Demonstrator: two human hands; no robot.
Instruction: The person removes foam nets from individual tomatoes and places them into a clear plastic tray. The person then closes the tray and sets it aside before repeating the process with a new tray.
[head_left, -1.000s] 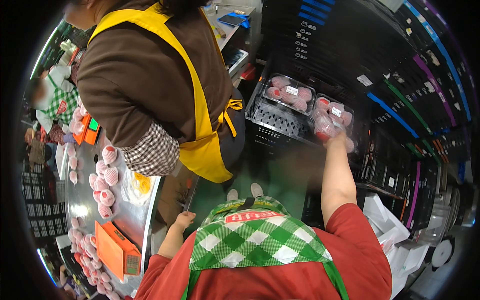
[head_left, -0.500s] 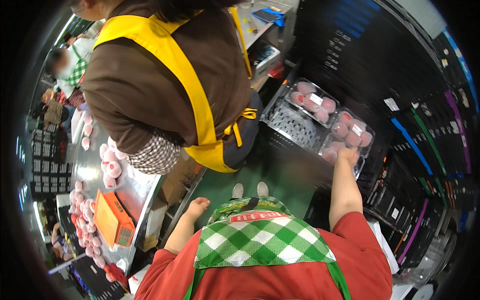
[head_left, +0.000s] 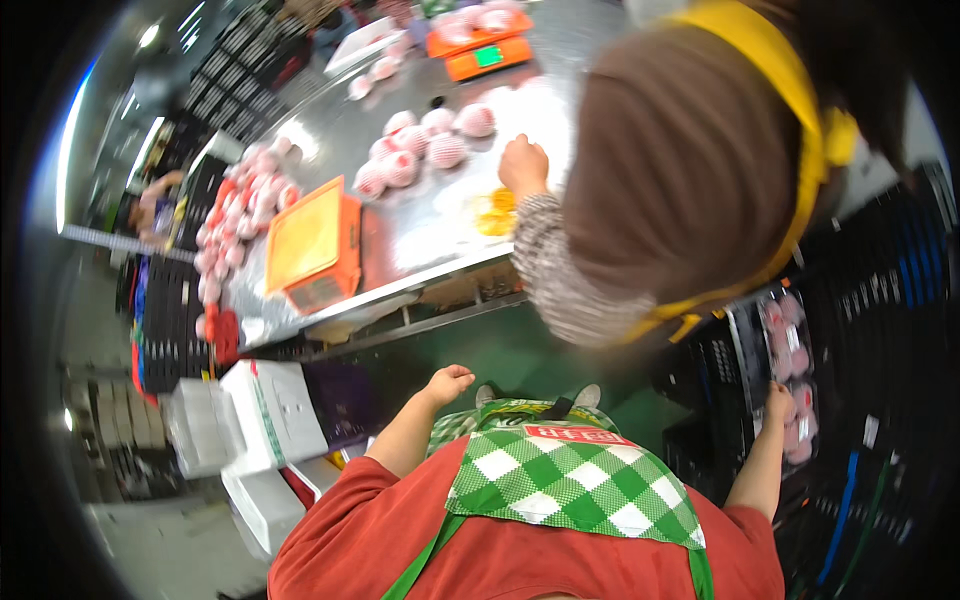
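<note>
Right grip [head_left: 781, 402] is at the inner side of the near pack [head_left: 804, 425], clear plastic; can't tell if fingers are closed on it. Pack lies in the black plastic crate [head_left: 746, 340], by its right edge, end to end with the far pack [head_left: 783, 352], same clear shell, roundish pink contents. Left grip [head_left: 449, 384] narrow, fingers curled in, held in the air off the counter's front edge. Counter [head_left: 425, 225] is smooth, reflective metal. At its front edge: yellow bundle [head_left: 495, 213], blurred, beside co-worker's hand [head_left: 524, 165], checked fabric sleeve [head_left: 570, 275]. Mid-counter: cluster of round fruit [head_left: 445, 150] in pale foam nets. Front left: boxy orange scale [head_left: 312, 240]. Left edge: heaped netted fruit [head_left: 240, 215]. Far edge: second orange scale [head_left: 485, 58], green display.
</note>
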